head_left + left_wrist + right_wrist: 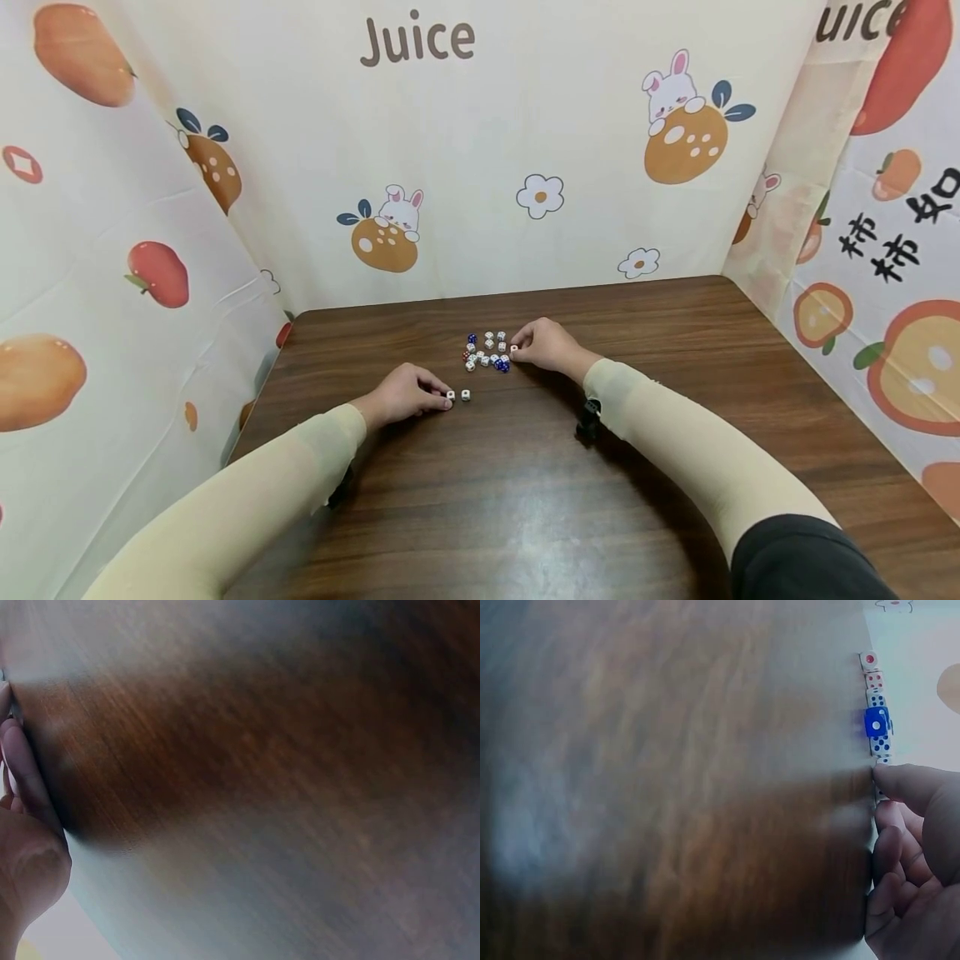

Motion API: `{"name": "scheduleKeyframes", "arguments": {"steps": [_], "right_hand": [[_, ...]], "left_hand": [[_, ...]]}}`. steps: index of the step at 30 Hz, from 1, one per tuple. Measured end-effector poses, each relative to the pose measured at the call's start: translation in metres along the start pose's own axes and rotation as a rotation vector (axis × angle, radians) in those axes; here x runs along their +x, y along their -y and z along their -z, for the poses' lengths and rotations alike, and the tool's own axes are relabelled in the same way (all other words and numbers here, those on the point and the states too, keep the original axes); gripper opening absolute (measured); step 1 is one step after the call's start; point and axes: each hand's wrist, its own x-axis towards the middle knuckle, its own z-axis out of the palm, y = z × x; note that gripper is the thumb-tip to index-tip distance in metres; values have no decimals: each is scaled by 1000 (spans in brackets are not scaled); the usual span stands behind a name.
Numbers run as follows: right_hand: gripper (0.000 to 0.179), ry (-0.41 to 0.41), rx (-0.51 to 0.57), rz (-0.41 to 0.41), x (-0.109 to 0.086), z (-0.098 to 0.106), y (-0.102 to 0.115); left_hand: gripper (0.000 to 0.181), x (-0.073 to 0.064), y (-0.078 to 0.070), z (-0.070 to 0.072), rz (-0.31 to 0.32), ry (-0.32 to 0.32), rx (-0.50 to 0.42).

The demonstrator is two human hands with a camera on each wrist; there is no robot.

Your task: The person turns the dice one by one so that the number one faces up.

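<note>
My left hand (402,392) rests low over the table and pinches a white die (451,396) between thumb and fingertips. Just to its right sits another white die (466,395). At the right of a cluster of small dice, my right hand (550,345) pinches a white die (513,349) with thumb and forefinger. Most dice in the cluster (485,360) are white, with blue dice (502,365) at its front right. In the right wrist view, a blue die (876,723) shows among white ones beyond the thumb. The left wrist view shows part of the left hand (34,862) but no die clearly.
The dark wood table (480,500) ends at a patterned cloth backdrop (465,167), with more cloth on both sides. A red die (465,356) lies at the cluster's left edge and a blue die (472,338) at its back left. A dark wrist device (588,421) hangs under the right wrist.
</note>
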Motion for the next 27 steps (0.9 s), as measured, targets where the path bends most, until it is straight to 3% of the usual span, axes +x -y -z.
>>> {"name": "scheduleKeyframes", "arguments": {"steps": [27], "right_hand": [[20,-25,-17,-24,-5,4,-2]], "left_hand": [[20,-1,-2,0,-12,-2,6]]}}
